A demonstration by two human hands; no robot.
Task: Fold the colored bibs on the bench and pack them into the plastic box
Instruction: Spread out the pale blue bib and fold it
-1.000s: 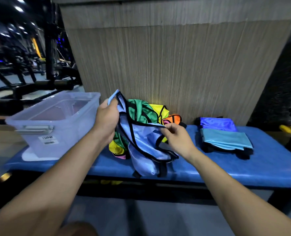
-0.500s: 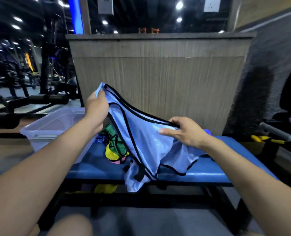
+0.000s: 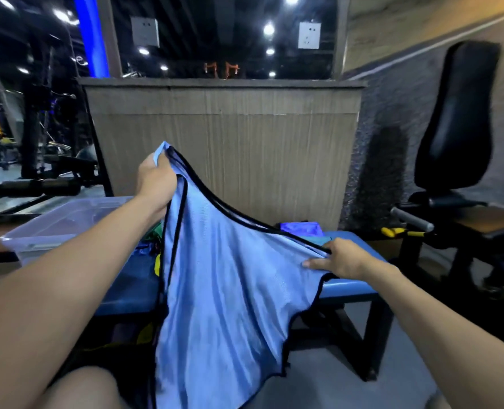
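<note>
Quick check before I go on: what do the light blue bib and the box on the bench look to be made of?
Light blue bib: thin synthetic fabric, probably polyester. It has a faint sheen, drapes in soft folds between the left hand and right hand, and has black trim.
Box: translucent, glossy plastic; its walls let light through.

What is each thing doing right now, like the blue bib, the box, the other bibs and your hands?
light blue bib: unfolded, held up spread between both hands, lower edge hanging in front of the bench.
left hand: grips one top corner, raised.
right hand: pinches the other corner, lower.
plastic box: open, no lid, on the bench.
folded bibs: stacked on the bench behind the held bib.
bench: standing, bibs on it.
</note>
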